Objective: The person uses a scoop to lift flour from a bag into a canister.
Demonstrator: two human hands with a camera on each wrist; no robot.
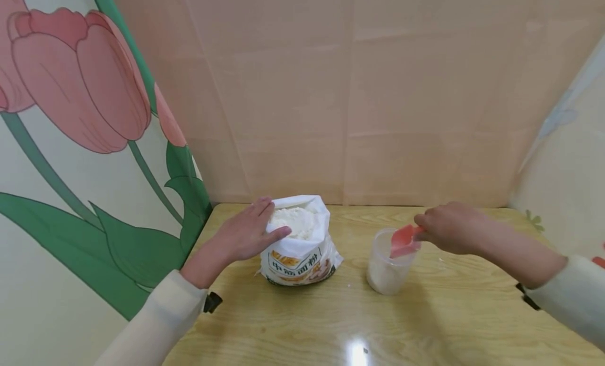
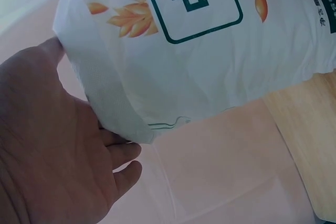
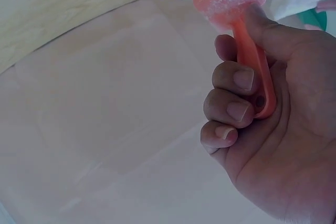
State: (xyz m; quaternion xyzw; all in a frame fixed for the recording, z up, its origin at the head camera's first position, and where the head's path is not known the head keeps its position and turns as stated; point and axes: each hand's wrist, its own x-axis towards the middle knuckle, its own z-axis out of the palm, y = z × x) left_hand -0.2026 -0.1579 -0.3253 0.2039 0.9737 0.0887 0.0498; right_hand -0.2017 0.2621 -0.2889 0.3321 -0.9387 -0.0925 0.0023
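My left hand [image 1: 248,230] rests at the rim of an open white flour bag [image 1: 294,263], thumb and fingers spread across the mouth's left side. White flour [image 1: 295,221] shows inside, near the top. In the left wrist view, the thumb meets the folded rim [image 2: 100,87], and some fingertips are hidden behind it. My right hand [image 1: 449,227] grips a pink scoop [image 1: 404,242] by its handle [image 3: 253,64], fingers curled round it. The scoop tips down over the mouth of a clear plastic container [image 1: 385,274], which holds some white flour. White powder clings to the scoop.
Bag and container stand apart on a wood-grain table [image 1: 283,324], the container to the right. A pinkish cloth backdrop [image 1: 378,119] rises behind the table's far edge. A wall with painted tulips [image 1: 85,82] borders the left side, and a pale wall [image 1: 572,187] the right.
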